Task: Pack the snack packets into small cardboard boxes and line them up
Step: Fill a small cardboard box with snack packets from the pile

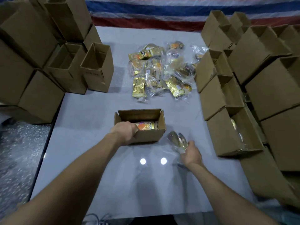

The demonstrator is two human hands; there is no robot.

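From the head camera we see a glossy, pale grey table (90,127).

At its middle sits a small brown corrugated cardboard box (150,137) with its top flaps open and upright. Inside it lies a shiny gold and orange snack packet in clear plastic wrap (146,125).

Our left hand (125,131) grips the box at its near left corner, with the fingers curled over the rim and down inside.

Our right hand (191,153) is just to the right of the box. Its fingers are loosely curled round a second crinkly gold packet in clear film (177,142), which it holds above the table. Motion blurs this packet, so we cannot tell exactly how the fingers lie.

Farther back on the table is a loose pile of the same gold, foil-like packets (162,70), each in transparent wrap.

Along the right edge runs a line of small open cardboard boxes (217,101). Gold packets show in the nearer ones.

On the left stand tall, empty open cartons (97,69), with larger closed cartons (39,98) stacked behind them.

A red, white and blue striped woven sheet (146,10) covers the back. A bubbly, silvery plastic sheet (16,151) lies below the table's left edge.
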